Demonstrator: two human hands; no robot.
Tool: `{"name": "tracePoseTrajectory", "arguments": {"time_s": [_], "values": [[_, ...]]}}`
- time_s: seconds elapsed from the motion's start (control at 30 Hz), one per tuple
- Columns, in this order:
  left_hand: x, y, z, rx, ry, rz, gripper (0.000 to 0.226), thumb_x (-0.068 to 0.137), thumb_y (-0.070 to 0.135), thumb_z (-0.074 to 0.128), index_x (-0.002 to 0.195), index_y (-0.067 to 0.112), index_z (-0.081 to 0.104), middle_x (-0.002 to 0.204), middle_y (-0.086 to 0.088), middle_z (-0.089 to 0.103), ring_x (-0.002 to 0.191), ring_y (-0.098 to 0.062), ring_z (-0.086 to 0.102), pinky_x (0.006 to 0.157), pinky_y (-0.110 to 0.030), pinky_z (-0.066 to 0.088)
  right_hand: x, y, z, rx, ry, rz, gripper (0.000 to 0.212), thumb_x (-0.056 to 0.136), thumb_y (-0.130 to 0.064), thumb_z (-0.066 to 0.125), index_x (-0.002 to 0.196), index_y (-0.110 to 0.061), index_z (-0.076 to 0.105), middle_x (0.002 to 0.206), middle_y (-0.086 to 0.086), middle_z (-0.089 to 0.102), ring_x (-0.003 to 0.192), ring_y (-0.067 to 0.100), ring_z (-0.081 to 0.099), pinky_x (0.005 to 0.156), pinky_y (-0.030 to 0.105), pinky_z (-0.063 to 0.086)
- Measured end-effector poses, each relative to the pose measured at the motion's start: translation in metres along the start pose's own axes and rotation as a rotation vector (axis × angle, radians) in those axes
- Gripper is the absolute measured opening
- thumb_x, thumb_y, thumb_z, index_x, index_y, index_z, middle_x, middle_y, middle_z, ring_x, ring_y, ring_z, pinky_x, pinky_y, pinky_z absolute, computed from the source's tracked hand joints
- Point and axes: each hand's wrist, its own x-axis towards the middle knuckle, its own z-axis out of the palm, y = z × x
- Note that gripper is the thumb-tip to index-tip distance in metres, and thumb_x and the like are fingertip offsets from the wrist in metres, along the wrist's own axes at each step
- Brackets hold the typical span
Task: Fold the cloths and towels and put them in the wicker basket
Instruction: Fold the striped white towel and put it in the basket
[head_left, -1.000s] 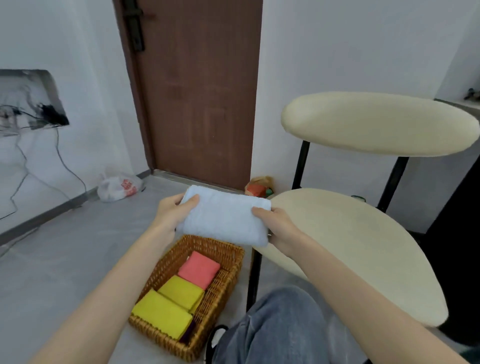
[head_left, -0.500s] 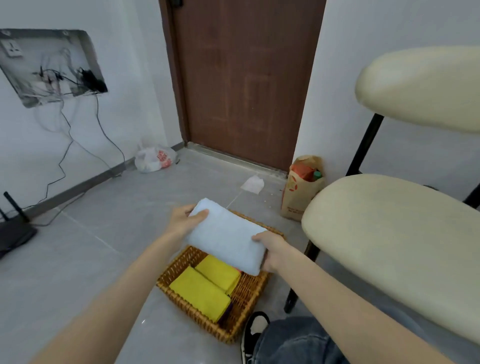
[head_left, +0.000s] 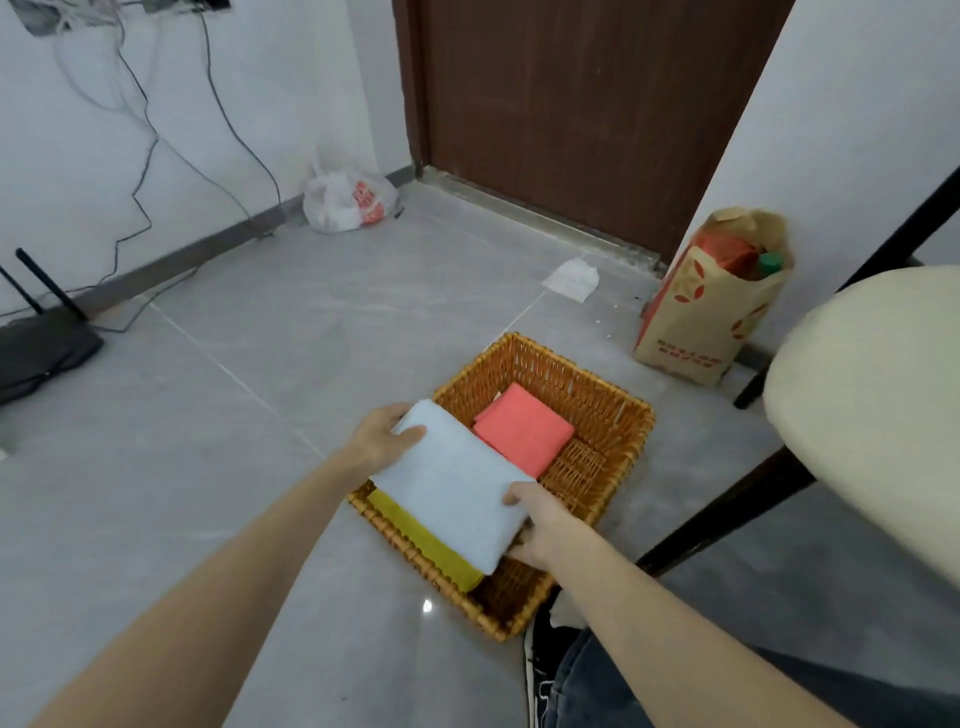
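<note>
A folded white towel (head_left: 449, 486) is held low over the near left part of the wicker basket (head_left: 615, 415) on the floor. My left hand (head_left: 382, 436) grips its far left end, thumb on top. My right hand (head_left: 540, 527) grips its near right end, with fingers under it. Below the towel a folded yellow cloth (head_left: 434, 545) shows along the basket's left side. A folded pink cloth (head_left: 524, 431) lies in the basket's far part.
A cream chair seat (head_left: 872, 415) on dark legs stands at the right. A paper bag (head_left: 711, 306) leans by the wall behind the basket. A white plastic bag (head_left: 345, 200), a scrap of paper (head_left: 571, 280) and a black router (head_left: 41, 345) lie on the grey floor.
Both hands have lowered the white towel from chair-seat height down onto the basket's near left part. The view has tilted down toward the floor.
</note>
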Motion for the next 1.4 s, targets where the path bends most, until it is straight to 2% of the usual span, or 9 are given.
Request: {"name": "tracePoseTrajectory", "arguments": {"time_s": [0.2,0.37,0.63,0.83,0.93,1.0,1.07,1.17,1.4], "values": [[0.026,-0.048,0.022,0.047,0.016,-0.025,0.042,0.094,0.01,0.054,0.136,0.006,0.047,0.139,-0.009,0.049,0.13,-0.024,0.044,0.096,-0.025,0.034,0.045,0.027,0.012,-0.025,0.018,0.025,0.044,0.084,0.004,0.051,0.126,-0.008,0.042,0.114,0.014,0.054,0.096,0.031,0.056,0.086,0.045,0.05],[0.035,-0.075,0.035,0.093,0.038,0.004,0.04,0.094,0.011,0.054,0.134,0.007,0.048,0.137,-0.008,0.049,0.13,-0.024,0.043,0.091,-0.018,0.029,0.066,0.045,0.016,0.014,0.013,0.049,0.043,0.09,0.005,0.05,0.131,-0.006,0.041,0.114,0.016,0.056,0.089,0.03,0.058,0.064,0.038,0.05],[0.043,-0.093,0.05,0.234,0.042,-0.021,0.045,0.095,0.011,0.05,0.139,0.014,0.042,0.139,-0.007,0.049,0.128,-0.025,0.044,0.099,-0.028,0.034,0.082,0.063,0.008,-0.042,-0.079,0.021,0.039,0.093,0.003,0.051,0.128,-0.014,0.044,0.127,0.012,0.057,0.103,0.028,0.058,0.066,0.038,0.05],[0.032,-0.089,0.053,0.782,0.067,-0.036,0.061,0.092,0.009,0.054,0.144,0.028,0.028,0.12,-0.008,0.055,0.105,-0.028,0.057,0.067,-0.036,0.044,0.082,0.063,0.011,-0.421,-0.042,-0.043,0.053,0.093,-0.015,0.06,0.138,-0.01,0.034,0.131,0.012,0.051,0.114,0.031,0.055,0.078,0.038,0.052],[0.026,-0.083,0.06,1.116,0.039,0.099,0.077,0.085,0.0,0.059,0.145,0.029,0.02,0.131,-0.009,0.034,0.117,-0.026,0.043,0.072,-0.032,0.045,0.077,0.058,0.011,-0.955,0.167,-0.373,0.086,0.085,-0.025,0.069,0.148,-0.02,0.011,0.139,0.012,0.033,0.125,0.033,0.042,0.09,0.038,0.047],[0.025,-0.08,0.064,1.272,-0.003,0.246,0.083,0.081,-0.001,0.062,0.147,0.026,0.018,0.137,-0.01,0.024,0.123,-0.026,0.034,0.081,-0.029,0.044,0.069,0.055,0.01,-1.38,0.273,-0.714,0.084,0.086,-0.032,0.067,0.149,-0.025,0.012,0.146,0.011,0.02,0.131,0.03,0.027,0.095,0.036,0.042],[0.027,-0.081,0.064,1.247,-0.11,0.257,0.084,0.083,-0.004,0.06,0.149,0.023,0.016,0.139,-0.01,0.022,0.124,-0.025,0.033,0.084,-0.029,0.046,0.069,0.057,0.01,-1.599,0.162,-0.891,0.071,0.09,-0.034,0.059,0.149,-0.023,0.02,0.155,0.008,0.009,0.137,0.028,0.018,0.104,0.037,0.037],[0.032,-0.083,0.062,1.106,-0.221,0.162,0.084,0.086,-0.009,0.052,0.152,0.024,0.011,0.142,-0.012,0.021,0.124,-0.027,0.035,0.089,-0.03,0.045,0.076,0.063,0.011,-1.641,-0.046,-0.753,0.075,0.092,-0.045,0.051,0.152,-0.025,0.012,0.158,-0.001,0.008,0.141,0.024,0.013,0.111,0.039,0.031],[0.043,-0.097,0.071,0.943,-0.245,0.029,0.084,0.085,-0.014,0.047,0.149,0.03,0.014,0.142,-0.016,0.02,0.121,-0.033,0.036,0.095,-0.033,0.042,0.087,0.069,0.012,-1.638,-0.016,-0.744,0.08,0.089,-0.047,0.058,0.152,-0.026,0.013,0.155,-0.004,0.011,0.139,0.023,0.014,0.097,0.035,0.045]]}}
